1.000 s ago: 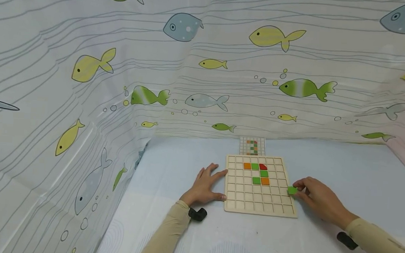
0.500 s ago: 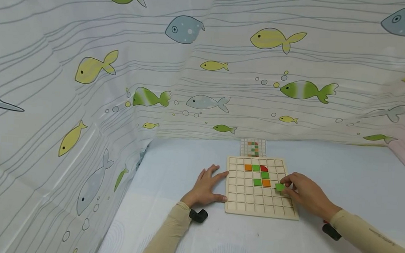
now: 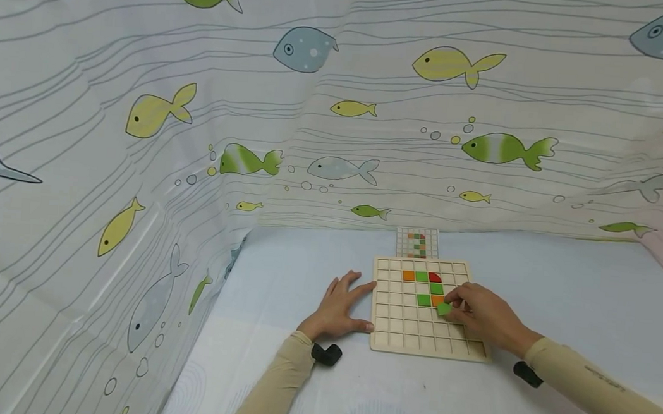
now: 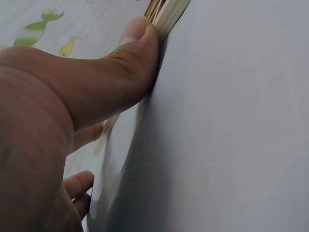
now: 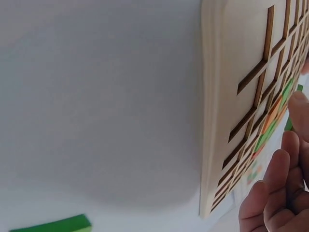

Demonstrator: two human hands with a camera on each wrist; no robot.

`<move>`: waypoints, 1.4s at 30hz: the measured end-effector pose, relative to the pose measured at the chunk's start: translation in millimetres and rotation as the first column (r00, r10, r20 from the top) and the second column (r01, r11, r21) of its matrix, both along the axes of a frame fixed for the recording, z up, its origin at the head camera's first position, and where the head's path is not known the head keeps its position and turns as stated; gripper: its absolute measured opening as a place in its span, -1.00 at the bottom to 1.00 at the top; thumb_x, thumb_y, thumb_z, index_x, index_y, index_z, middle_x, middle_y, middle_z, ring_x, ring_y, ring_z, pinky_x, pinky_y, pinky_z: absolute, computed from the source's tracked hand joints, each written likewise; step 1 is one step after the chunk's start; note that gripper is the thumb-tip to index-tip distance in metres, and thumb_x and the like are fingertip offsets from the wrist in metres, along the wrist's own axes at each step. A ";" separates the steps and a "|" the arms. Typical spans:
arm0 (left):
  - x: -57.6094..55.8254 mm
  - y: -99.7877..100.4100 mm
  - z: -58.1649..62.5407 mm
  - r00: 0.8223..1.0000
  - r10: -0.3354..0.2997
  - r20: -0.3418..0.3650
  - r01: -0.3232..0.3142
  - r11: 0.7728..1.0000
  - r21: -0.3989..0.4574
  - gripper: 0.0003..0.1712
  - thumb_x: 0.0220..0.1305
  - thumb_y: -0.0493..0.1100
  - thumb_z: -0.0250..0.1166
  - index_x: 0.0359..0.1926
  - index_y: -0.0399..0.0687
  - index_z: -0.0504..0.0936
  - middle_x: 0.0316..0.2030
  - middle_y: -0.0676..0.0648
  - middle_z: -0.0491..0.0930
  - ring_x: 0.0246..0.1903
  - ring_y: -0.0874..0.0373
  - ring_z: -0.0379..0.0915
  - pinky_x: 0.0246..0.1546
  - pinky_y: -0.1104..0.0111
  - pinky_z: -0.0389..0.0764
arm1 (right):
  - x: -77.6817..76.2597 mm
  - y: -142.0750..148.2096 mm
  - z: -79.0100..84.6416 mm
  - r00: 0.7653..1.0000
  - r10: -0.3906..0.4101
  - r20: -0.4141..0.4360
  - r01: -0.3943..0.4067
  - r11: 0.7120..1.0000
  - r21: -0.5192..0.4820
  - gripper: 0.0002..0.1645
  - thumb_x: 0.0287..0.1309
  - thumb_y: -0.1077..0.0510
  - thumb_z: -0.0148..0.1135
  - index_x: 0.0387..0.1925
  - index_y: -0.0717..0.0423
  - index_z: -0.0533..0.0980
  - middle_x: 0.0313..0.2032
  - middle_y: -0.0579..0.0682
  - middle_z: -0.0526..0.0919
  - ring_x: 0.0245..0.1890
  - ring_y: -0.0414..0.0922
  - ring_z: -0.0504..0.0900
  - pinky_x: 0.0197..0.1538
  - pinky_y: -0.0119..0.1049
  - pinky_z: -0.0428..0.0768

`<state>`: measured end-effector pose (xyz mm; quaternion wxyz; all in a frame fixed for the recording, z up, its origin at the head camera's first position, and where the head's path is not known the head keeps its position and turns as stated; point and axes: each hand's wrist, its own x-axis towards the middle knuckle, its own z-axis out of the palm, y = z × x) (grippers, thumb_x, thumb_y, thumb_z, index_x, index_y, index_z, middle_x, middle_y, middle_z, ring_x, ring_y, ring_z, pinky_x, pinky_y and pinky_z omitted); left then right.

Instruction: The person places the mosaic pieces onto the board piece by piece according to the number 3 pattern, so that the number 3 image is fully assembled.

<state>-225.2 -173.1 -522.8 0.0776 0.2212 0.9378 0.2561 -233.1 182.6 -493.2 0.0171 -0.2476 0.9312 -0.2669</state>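
Pinching green tile (image 3: 443,309) in right hand (image 3: 487,314), touching board (image 3: 409,326) with spread left hand (image 3: 336,308)
Could knock nearest orange tile (image 3: 436,299) loose if lowered askew or too close

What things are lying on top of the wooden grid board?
On the board lie two orange tiles, three green tiles and one red tile. The right hand holds another green tile over it. In the head view, what is behind that hand cannot be seen.

Counter (image 3: 281,280): pale blue-white cloth cover.
Grid board (image 3: 398,331): wooden, flat.
Pattern card (image 3: 417,244): at board's far edge.
Green block (image 5: 53,224): apart from board.
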 end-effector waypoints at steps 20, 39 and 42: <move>0.3 0.9 -0.6 1.000 0.005 -0.007 -0.005 1.000 0.009 0.06 0.20 0.20 0.57 0.63 0.13 0.30 0.66 -0.24 0.01 0.69 -0.17 -0.20 0.68 -0.17 -0.21 | -1.5 -8.1 -7.0 0.999 0.048 -0.008 -0.048 0.999 -0.021 -0.84 0.15 0.12 0.60 -0.25 -0.03 0.74 -0.38 -0.28 0.63 -0.40 -0.34 0.47 -0.36 -0.44 0.52; -1.1 0.3 -2.9 1.000 0.011 -0.004 -0.011 1.000 0.002 0.07 0.19 0.22 0.57 0.63 0.14 0.31 0.65 -0.24 0.02 0.69 -0.16 -0.20 0.69 -0.15 -0.21 | -2.8 -8.2 -6.0 0.999 0.038 0.021 -0.038 0.999 -0.019 -0.92 0.15 0.17 0.57 -0.28 0.01 0.85 -0.33 -0.24 0.77 -0.36 -0.37 0.54 -0.32 -0.46 0.55; -1.0 0.4 -2.7 1.000 0.012 -0.002 -0.012 1.000 -0.001 0.07 0.19 0.22 0.57 0.62 0.15 0.31 0.65 -0.24 0.01 0.69 -0.16 -0.20 0.69 -0.14 -0.21 | -2.5 -8.3 -5.5 0.999 0.041 0.024 -0.041 0.999 -0.026 -0.93 0.16 0.19 0.56 -0.28 0.00 0.85 -0.30 -0.22 0.79 -0.33 -0.36 0.56 -0.31 -0.45 0.57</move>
